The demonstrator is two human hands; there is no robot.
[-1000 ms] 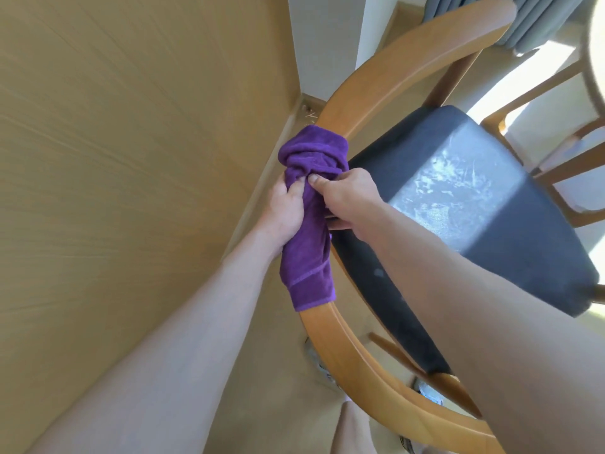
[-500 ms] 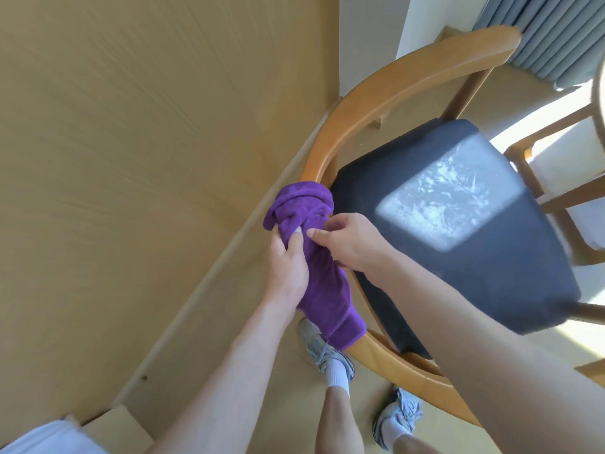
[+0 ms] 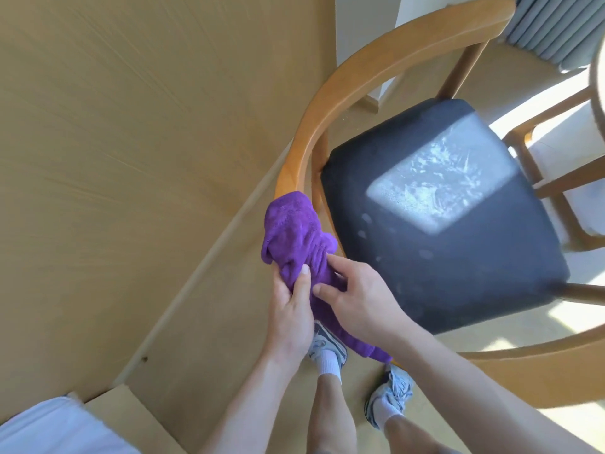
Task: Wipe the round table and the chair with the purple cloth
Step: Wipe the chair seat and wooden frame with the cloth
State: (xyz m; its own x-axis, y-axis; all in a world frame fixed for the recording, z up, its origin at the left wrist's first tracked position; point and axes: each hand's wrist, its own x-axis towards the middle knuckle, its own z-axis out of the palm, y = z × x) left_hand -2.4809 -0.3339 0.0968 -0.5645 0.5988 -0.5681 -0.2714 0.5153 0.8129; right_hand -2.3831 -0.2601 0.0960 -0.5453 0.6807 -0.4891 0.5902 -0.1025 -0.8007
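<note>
Head view: at frame centre the cloth is wrapped round the chair rail, gripped by the left hand, apparently pinched by the right hand.

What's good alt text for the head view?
Both hands, left hand and right hand, hold a purple cloth wrapped round the curved wooden rail of a chair with a dark seat, seen from above.

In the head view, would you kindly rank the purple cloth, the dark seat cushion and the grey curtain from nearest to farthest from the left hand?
1. purple cloth: gripped by the left hand, wrapped over the chair rail.
2. dark seat cushion: to the right, past the rail.
3. grey curtain: far top right corner.
</note>
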